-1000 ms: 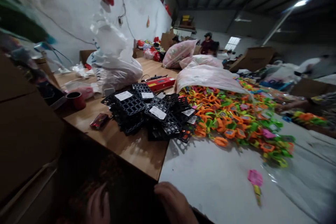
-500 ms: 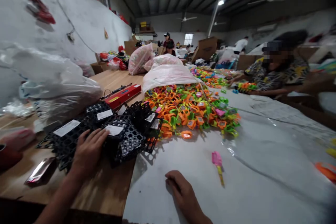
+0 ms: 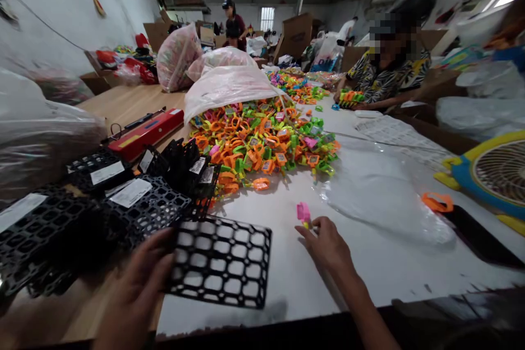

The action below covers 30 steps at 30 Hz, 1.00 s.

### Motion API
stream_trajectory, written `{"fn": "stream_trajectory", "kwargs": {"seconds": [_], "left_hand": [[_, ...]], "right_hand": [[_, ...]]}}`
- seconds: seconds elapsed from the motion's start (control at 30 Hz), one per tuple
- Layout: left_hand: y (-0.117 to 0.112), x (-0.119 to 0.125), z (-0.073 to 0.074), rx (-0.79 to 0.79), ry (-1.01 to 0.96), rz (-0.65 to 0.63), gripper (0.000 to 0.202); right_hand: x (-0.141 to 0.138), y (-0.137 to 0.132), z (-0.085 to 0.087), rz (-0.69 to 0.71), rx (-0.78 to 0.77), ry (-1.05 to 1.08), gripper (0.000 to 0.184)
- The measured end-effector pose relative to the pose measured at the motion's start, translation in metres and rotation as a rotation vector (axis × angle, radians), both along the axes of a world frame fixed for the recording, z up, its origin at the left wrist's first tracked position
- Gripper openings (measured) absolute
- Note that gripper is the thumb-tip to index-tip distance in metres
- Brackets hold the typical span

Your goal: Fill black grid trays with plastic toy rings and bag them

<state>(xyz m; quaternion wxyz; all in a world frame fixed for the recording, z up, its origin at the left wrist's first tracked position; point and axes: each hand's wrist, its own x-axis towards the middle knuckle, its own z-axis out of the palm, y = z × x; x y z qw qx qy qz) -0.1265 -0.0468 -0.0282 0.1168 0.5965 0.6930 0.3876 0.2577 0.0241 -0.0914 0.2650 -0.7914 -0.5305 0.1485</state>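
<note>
My left hand (image 3: 141, 279) grips the left edge of a flat black plastic grid tray (image 3: 221, 260) that lies on the white table sheet (image 3: 369, 262). A heap of the same black grid trays (image 3: 123, 197), some with white labels, is piled just behind it on the wooden tabletop. My right hand (image 3: 326, 243) rests on the sheet with its fingertips on a small pink and yellow toy piece (image 3: 304, 213). Beyond both hands spreads a big pile of orange, green and pink plastic toys (image 3: 262, 142), spilling from a pinkish plastic bag (image 3: 225, 85).
A red flat case (image 3: 145, 130) lies behind the trays. Filled plastic bags (image 3: 36, 131) stand at the left. A person in a patterned shirt (image 3: 388, 79) sits across the table at the right. A blue and yellow fan toy (image 3: 492, 175) lies at the right edge.
My left hand has drawn one black grid tray off the heap onto the white sheet. My right hand has moved forward to the pink toy piece. The view has turned rightward.
</note>
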Motion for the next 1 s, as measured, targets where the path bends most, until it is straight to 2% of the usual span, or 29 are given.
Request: {"fn": "stream_trajectory", "kwargs": {"seconds": [0.07, 0.1, 0.17, 0.23, 0.3, 0.37, 0.43, 0.57, 0.67, 0.77, 0.87, 1.0], "left_hand": [[0.020, 0.033, -0.012, -0.215, -0.205, -0.207, 0.044], [0.035, 0.049, -0.019, -0.261, -0.259, -0.293, 0.041], [0.066, 0.077, -0.035, -0.237, -0.227, -0.390, 0.035], [0.090, 0.095, -0.050, -0.221, -0.199, -0.399, 0.029], [0.099, 0.105, -0.062, -0.192, -0.166, -0.347, 0.029], [0.090, 0.108, -0.071, -0.171, -0.142, -0.256, 0.037], [0.068, 0.110, -0.079, -0.162, -0.108, -0.174, 0.044], [0.032, 0.115, -0.089, -0.153, 0.063, -0.132, 0.053], [0.031, 0.118, -0.090, -0.190, 0.136, -0.146, 0.053], [0.039, 0.118, -0.087, -0.219, 0.136, -0.174, 0.054], [0.041, 0.117, -0.087, -0.217, 0.123, -0.179, 0.054], [0.038, 0.118, -0.087, -0.214, 0.112, -0.181, 0.054]], "right_hand": [[0.008, 0.007, 0.004, 0.087, -0.150, 0.002, 0.028], [0.009, 0.010, 0.004, 0.124, -0.188, 0.013, 0.026], [0.008, 0.013, 0.004, 0.173, -0.190, 0.059, 0.026], [0.007, 0.013, 0.000, 0.204, -0.148, 0.129, 0.029], [0.004, 0.010, -0.005, 0.224, -0.112, 0.204, 0.033], [-0.002, 0.005, -0.007, 0.244, -0.105, 0.306, 0.037], [-0.011, 0.000, -0.006, 0.241, -0.101, 0.421, 0.039], [-0.046, 0.001, 0.006, 0.241, -0.008, 0.547, 0.043], [-0.080, 0.015, 0.011, 0.451, -0.050, 0.682, 0.042], [-0.108, 0.033, 0.004, 0.683, -0.096, 0.784, 0.036], [-0.119, 0.046, -0.008, 0.774, -0.099, 0.726, 0.028], [-0.119, 0.050, -0.017, 0.803, -0.051, 0.473, 0.022]]}}
